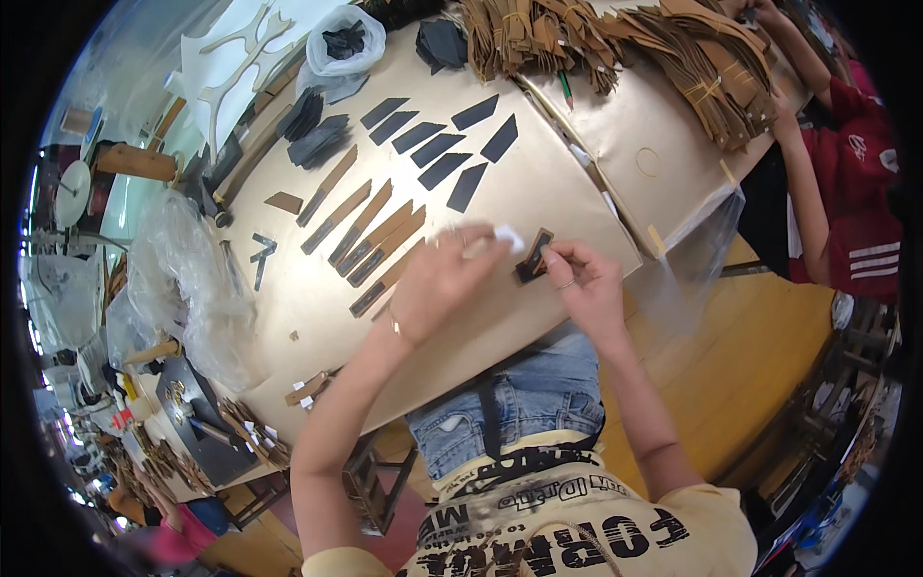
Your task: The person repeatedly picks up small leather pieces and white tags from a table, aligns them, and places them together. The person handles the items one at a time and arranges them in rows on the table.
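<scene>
My left hand, smeared a little by motion, is over the table with its fingers closed on a small white piece; its kind is not clear. My right hand, with a ring on one finger, pinches a small dark, brown-edged piece near the table's front edge. Left of my left hand lies a row of brown leather-like strips with dark patches at their lower ends. Beyond them, several black slant-cut pieces are spread flat.
Bundles of brown strips lie at the far side, beside a green pencil. A plastic bag and black stacks sit far left. A gap divides the gold-coloured tabletop. Another person in red handles strips at right.
</scene>
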The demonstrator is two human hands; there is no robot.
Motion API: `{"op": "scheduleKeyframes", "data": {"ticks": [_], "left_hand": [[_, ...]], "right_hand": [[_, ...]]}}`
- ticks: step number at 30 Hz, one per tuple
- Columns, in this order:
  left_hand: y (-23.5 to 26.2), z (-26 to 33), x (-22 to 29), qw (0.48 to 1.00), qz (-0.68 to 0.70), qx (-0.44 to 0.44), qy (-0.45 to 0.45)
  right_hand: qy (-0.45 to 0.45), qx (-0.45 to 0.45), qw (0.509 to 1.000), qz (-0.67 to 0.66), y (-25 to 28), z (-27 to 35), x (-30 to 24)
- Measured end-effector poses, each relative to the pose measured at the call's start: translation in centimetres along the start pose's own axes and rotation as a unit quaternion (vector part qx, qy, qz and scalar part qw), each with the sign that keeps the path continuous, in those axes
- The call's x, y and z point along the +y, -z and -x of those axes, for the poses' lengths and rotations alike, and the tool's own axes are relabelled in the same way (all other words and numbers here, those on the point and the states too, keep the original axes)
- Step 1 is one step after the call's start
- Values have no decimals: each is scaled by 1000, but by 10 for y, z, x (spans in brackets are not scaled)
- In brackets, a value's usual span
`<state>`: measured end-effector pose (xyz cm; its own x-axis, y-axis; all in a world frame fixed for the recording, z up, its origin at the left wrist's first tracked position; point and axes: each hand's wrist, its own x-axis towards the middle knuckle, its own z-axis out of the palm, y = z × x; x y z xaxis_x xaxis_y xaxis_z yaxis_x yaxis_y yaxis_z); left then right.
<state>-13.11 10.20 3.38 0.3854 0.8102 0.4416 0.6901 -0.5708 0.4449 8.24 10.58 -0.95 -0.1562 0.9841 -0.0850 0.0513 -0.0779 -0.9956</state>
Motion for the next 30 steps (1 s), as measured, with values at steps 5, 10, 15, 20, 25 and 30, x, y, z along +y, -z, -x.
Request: {"op": "scheduleKeyframes", "data": {"ticks": [5, 10, 15, 20, 25, 30], "left_hand": [[-11, 33, 8, 972, -167, -68, -150], [-24, 26, 2, 964, -170, -105, -175], [-25, 24, 0, 968, -139, -145, -152], [-23, 19, -3, 969, -93, -180, -143], [-17, 22, -2, 975, -14, -191, -111], [-6, 28, -8, 987, 70, -136, -49]], "right_hand": [[9, 5, 1000, 12, -2, 0, 0], [18, 11, 1000, 4, -2, 0, 0], [23, 19, 999, 24, -3, 1, 2], [48, 20, 998, 44, -4, 2, 1], [230, -14, 943, 241, 0, 16, -2], [345, -40, 853, 389, -11, 30, 0]]}}
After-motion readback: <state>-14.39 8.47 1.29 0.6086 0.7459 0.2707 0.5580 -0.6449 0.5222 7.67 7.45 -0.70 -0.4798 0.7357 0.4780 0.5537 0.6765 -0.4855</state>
